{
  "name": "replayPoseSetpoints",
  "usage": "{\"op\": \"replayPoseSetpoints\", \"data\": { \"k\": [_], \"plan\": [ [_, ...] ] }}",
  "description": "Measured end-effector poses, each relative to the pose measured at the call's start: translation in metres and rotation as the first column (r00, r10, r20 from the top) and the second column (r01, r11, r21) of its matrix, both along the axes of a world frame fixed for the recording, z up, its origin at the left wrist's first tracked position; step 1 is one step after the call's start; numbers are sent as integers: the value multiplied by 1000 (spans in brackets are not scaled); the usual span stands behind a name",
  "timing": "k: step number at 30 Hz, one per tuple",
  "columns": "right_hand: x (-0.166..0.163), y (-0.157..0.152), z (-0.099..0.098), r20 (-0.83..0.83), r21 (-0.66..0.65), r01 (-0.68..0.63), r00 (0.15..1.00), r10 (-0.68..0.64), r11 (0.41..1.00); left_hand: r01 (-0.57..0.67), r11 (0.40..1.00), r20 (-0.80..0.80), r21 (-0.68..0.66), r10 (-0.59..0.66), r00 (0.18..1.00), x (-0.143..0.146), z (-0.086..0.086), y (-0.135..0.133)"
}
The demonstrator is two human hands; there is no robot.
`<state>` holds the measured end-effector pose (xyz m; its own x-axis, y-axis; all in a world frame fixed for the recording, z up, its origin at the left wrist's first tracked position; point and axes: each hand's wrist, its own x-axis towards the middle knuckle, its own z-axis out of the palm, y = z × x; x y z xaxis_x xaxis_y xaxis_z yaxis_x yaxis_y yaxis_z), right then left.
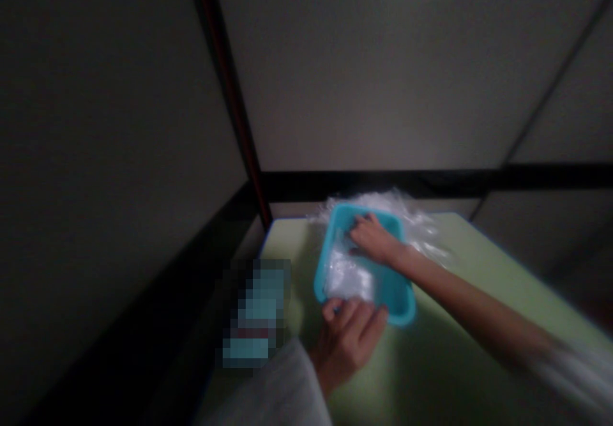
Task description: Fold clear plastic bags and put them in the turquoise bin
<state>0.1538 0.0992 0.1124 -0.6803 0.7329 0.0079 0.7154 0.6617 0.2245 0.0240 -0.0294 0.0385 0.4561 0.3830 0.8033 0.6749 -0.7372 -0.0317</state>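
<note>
A turquoise plastic tub [401,298] sits on a light green table [479,273]. Crumpled clear plastic wrap [347,276] lies inside it and spills out behind it toward the wall. My left hand [352,336] curls its fingers over the tub's near rim, gripping it. My right hand [373,237] reaches in from the right, over the tub, with fingers bent down onto the plastic wrap near the far rim. The picture is dim and blurred.
The table stands in a corner: grey walls to the left and behind, a dark red post [234,106] in the corner, a black rail [431,182] along the back wall. A blurred-out patch [256,314] sits at the table's left edge.
</note>
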Motion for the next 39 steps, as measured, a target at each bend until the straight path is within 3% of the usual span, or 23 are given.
{"op": "replayPoseSetpoints", "data": {
  "k": [12, 22, 39],
  "plan": [
    [4, 11, -13, -85, -197, -88, 994, 72, 976, 11, 1000, 17, -20, -10, 1000, -1, -1, 0],
    [3, -2, -12, -82, -308, -97, 994, 75, 947, -28, 999, 0, -24, 28, 1000, -1, -2, 0],
    [-9, -1, -19, -42, -367, -57, 998, 44, 929, 2, 999, 61, -50, 1, 998, -1, -5, 2]
  ]
}}
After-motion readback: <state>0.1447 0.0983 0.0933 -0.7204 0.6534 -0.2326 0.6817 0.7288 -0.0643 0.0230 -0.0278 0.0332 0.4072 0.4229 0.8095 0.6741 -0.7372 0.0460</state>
